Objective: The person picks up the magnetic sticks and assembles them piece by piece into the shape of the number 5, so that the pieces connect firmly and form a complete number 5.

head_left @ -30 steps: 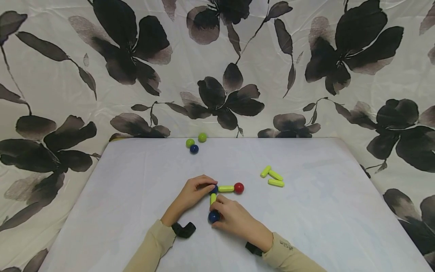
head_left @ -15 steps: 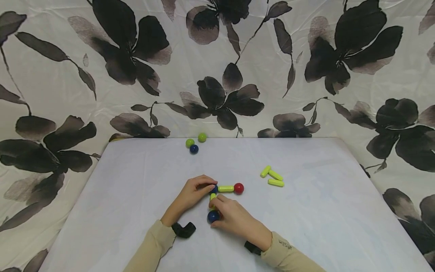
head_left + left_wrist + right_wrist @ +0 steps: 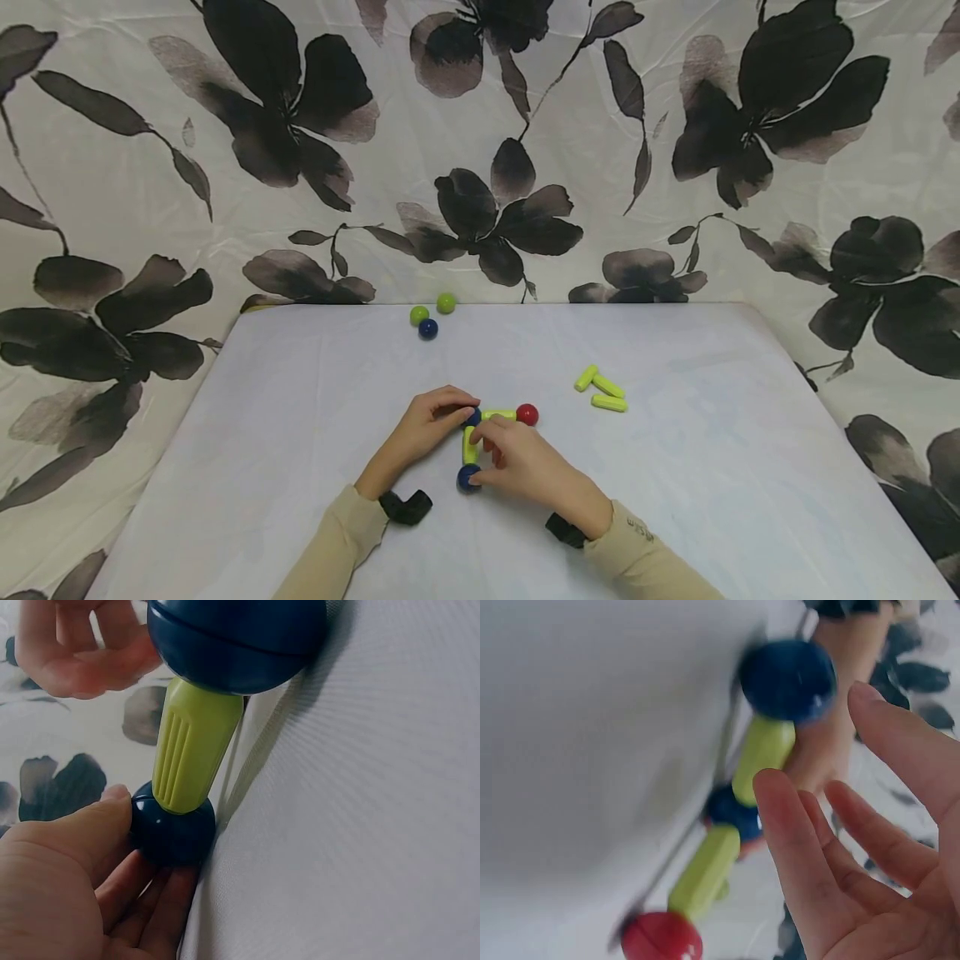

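Note:
Two yellow-green rods and several balls form an L on the table. My left hand (image 3: 420, 431) pinches the blue corner ball (image 3: 172, 838) between thumb and fingers. One rod (image 3: 193, 746) runs from it toward me to a larger-looking near blue ball (image 3: 789, 681). Another rod (image 3: 705, 871) leads right to a red ball (image 3: 662, 937). Beside the near blue ball is my right hand (image 3: 532, 468), its fingers spread and holding nothing. In the right wrist view, a gap shows between its thumb and that ball.
Three loose yellow-green rods (image 3: 609, 403) lie to the right, farther back. Two green balls (image 3: 446, 303) and a dark blue ball (image 3: 428, 329) sit at the table's far edge. A floral cloth (image 3: 480, 150) hangs behind the white table (image 3: 337, 358).
My right hand has let go of the near rod and blue ball and shifted slightly away and to the right. The left hand keeps its place on the corner ball.

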`<state>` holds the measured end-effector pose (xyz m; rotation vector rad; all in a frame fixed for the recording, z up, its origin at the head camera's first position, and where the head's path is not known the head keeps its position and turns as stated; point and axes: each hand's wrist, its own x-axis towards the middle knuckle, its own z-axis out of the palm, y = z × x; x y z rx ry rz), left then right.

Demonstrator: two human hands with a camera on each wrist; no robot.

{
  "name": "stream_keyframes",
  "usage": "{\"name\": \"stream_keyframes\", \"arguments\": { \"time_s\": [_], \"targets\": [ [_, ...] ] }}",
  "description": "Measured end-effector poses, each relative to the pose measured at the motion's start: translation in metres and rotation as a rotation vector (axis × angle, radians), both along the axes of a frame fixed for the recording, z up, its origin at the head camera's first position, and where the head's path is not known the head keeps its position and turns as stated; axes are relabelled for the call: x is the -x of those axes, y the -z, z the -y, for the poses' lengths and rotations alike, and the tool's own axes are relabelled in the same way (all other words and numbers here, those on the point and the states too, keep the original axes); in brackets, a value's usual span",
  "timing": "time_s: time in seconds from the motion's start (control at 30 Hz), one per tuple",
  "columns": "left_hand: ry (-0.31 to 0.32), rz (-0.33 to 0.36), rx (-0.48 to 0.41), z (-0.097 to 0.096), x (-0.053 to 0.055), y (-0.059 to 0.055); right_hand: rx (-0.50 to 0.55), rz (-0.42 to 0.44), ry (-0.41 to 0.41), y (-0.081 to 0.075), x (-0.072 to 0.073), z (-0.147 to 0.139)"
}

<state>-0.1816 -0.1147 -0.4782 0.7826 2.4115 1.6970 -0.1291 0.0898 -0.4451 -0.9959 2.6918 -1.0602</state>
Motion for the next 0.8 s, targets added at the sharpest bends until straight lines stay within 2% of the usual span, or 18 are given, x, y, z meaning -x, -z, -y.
{"name": "stream_keyframes", "arguments": {
  "time_s": [0.17,0.33,0.47,0.57,0.8],
  "targets": [
    [-0.011,-0.014,0.014,0.0,0.0,-0.001,0.069,-0.035,0.034,-0.011,0.014,-0.014],
    [-0.023,-0.011,0.026,-0.001,0.0,-0.002,0.106,-0.04,0.124,-0.019,0.03,-0.031],
    [-0.03,0.003,0.035,-0.001,-0.001,-0.002,0.125,0.012,0.198,-0.019,0.044,-0.045],
    [-0.033,0.005,0.039,-0.002,-0.001,-0.002,0.113,0.075,0.223,-0.015,0.051,-0.055],
    [-0.025,0.003,0.04,-0.001,-0.001,-0.001,-0.031,0.278,0.222,0.003,0.059,-0.063]
  ]
}}
